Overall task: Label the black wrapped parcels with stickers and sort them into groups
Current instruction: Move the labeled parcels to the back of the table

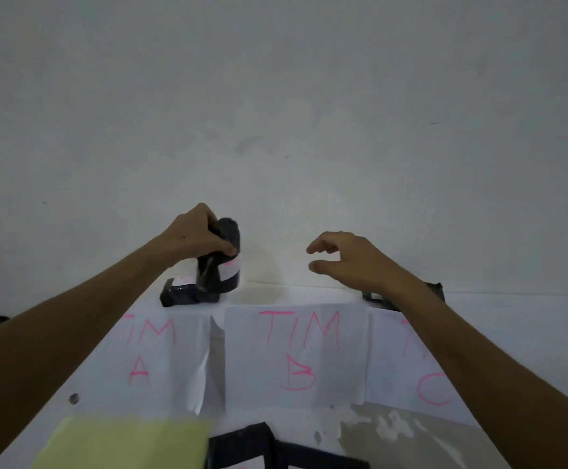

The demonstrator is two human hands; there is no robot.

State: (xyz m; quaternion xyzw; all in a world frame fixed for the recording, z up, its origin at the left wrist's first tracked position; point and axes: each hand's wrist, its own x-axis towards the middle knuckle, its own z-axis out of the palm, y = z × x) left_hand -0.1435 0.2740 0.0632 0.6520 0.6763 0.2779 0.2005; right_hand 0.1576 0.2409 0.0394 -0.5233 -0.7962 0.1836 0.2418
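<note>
My left hand grips a black wrapped parcel with a white sticker, held upright by its top at the far end of the sheet marked TIM A. Its lower end touches another black stickered parcel lying flat by the wall. My right hand hovers with fingers loosely curled, holding nothing, beyond the sheet marked TIM B. A third sheet with a C lies to the right, partly under my right forearm. A black parcel shows behind that forearm.
A white wall stands right behind the sheets. A pale yellow sticker pad lies at the near left. Black parcels lie at the near edge, centre. The worn tabletop shows at the near right.
</note>
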